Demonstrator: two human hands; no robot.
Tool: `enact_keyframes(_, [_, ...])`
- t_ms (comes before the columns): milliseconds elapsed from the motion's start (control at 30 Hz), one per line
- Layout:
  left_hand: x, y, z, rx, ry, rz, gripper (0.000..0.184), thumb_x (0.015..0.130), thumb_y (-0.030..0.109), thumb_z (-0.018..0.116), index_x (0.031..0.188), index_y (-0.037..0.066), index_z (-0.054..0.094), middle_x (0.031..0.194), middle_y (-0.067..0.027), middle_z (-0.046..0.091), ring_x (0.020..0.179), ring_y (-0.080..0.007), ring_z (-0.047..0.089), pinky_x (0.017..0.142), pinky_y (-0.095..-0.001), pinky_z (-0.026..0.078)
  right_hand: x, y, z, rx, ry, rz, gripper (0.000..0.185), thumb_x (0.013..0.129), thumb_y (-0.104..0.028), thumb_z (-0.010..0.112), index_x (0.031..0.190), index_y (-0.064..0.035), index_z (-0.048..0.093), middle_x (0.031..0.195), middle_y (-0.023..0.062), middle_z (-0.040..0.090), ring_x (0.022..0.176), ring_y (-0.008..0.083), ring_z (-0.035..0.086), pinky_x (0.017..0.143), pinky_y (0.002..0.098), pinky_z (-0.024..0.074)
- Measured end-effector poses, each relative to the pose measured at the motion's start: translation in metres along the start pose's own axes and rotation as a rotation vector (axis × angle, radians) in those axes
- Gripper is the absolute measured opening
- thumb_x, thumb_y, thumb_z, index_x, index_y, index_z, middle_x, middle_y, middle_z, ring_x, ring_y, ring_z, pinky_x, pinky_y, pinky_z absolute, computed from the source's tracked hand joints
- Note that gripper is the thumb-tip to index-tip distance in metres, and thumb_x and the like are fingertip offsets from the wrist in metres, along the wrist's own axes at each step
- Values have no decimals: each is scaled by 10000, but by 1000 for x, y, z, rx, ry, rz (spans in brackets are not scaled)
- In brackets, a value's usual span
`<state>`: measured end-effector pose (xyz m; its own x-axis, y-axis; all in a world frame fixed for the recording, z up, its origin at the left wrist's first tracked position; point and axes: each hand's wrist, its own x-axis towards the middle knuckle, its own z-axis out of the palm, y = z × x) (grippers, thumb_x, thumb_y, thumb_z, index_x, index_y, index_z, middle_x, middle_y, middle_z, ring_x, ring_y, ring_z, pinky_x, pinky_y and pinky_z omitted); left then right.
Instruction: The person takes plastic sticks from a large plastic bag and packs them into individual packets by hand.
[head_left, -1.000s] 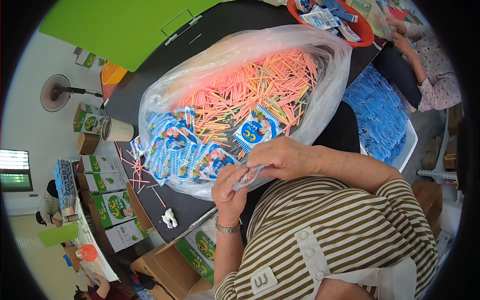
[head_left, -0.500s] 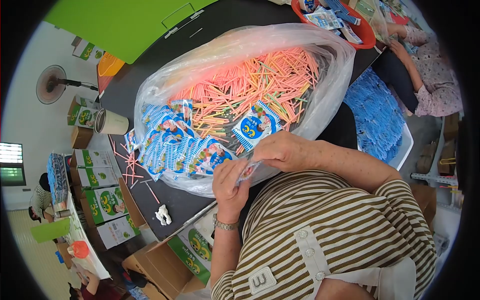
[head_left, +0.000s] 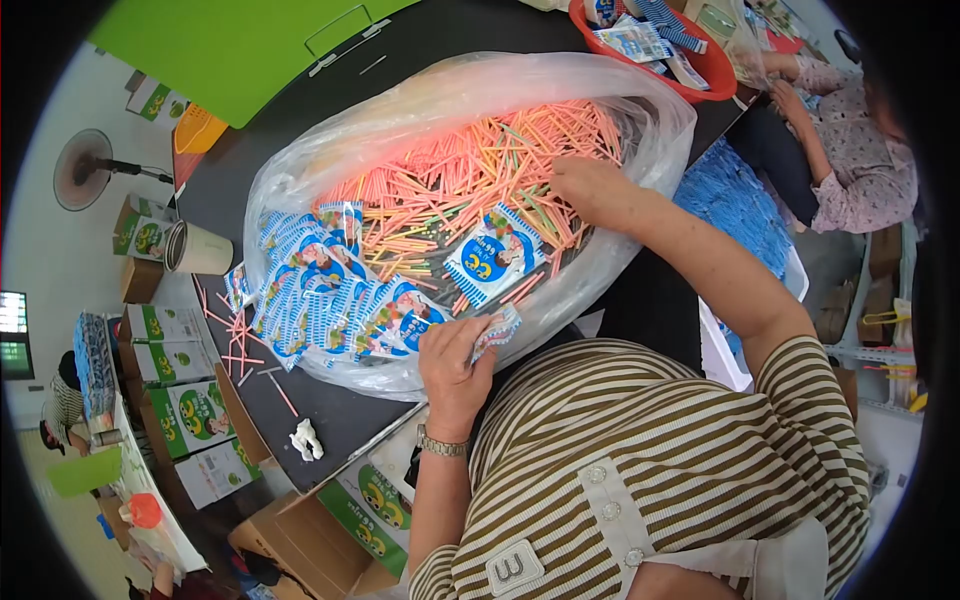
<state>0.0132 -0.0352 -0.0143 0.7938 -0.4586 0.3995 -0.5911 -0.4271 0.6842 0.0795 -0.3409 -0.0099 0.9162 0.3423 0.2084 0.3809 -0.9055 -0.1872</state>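
My left hand [head_left: 455,360], with a metal watch at the wrist, pinches a small printed packet [head_left: 497,333] at the near rim of a large clear plastic bag [head_left: 420,90]. Pink, yellow and green thin sticks [head_left: 440,165] fill the far part of the bag. My right hand [head_left: 592,192] is over the right side of the sticks, fingers curled down against them; its fingertips are hidden. Between the hands lies a blue-and-white printed packet [head_left: 494,256] on the sticks. Many similar packets [head_left: 340,300] lie overlapped in a heap at the bag's left.
A pale cup [head_left: 205,248], loose sticks [head_left: 235,335] and a crumpled white piece [head_left: 306,440] sit on the dark table left of the bag. A red basket [head_left: 715,75] holds packets at the back right. Blue packets [head_left: 735,215] fill a white bin. Another person [head_left: 850,145] sits at right.
My right hand has left the small packet and moved up and right onto the sticks. The left hand still holds the packet. The view has shifted slightly.
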Motion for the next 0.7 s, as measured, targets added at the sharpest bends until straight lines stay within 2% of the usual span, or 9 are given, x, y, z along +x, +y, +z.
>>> enact_keyframes(100, [1,-3,3,9,27,-10,389,607,13,706,983,95,656,914,-65,641,851,-250,574,781,-362,418,5,6,2,-48,-175,80,57,750,-52,555,793,-32,587,840,130,589,836,328,583,711,410,468])
enact_keyframes(267, [7,-4,7,-10,37,-3,284,687,17,709,961,78,669,904,-90,656,843,-249,605,764,-338,458,7,23,-32,-15,-132,198,54,772,-64,546,783,-18,573,887,134,593,868,332,578,718,418,468])
enact_keyframes(400, [12,-4,10,-55,50,19,230,719,59,732,940,81,672,880,-83,669,815,-245,620,747,-334,468,0,10,-62,-133,-165,351,62,812,-60,566,799,-6,593,835,115,592,806,285,593,690,381,469])
enact_keyframes(467, [11,-5,11,-51,51,-10,208,731,64,729,931,86,675,871,-78,677,796,-245,626,747,-334,471,-5,-11,-80,499,227,57,59,838,-54,601,857,-3,621,758,77,590,768,211,589,671,315,461])
enact_keyframes(500, [9,-5,11,-47,43,-24,198,737,67,728,926,89,676,867,-76,681,787,-245,629,746,-335,472,-8,-27,-84,502,225,57,59,838,-54,601,857,-3,621,758,77,590,768,211,589,671,315,461])
enact_keyframes(567, [7,-8,12,-42,40,-18,194,737,67,727,923,90,677,872,-76,683,784,-242,630,744,-333,473,-9,-59,-87,860,195,-47,90,837,-37,627,923,-12,637,823,60,599,807,154,577,680,266,448])
enact_keyframes(700, [9,-8,12,-38,39,-16,184,741,68,724,918,92,678,887,-76,687,780,-238,631,737,-331,474,-4,-74,-65,829,84,-5,82,834,-38,630,913,-21,645,910,72,613,896,164,575,709,267,455])
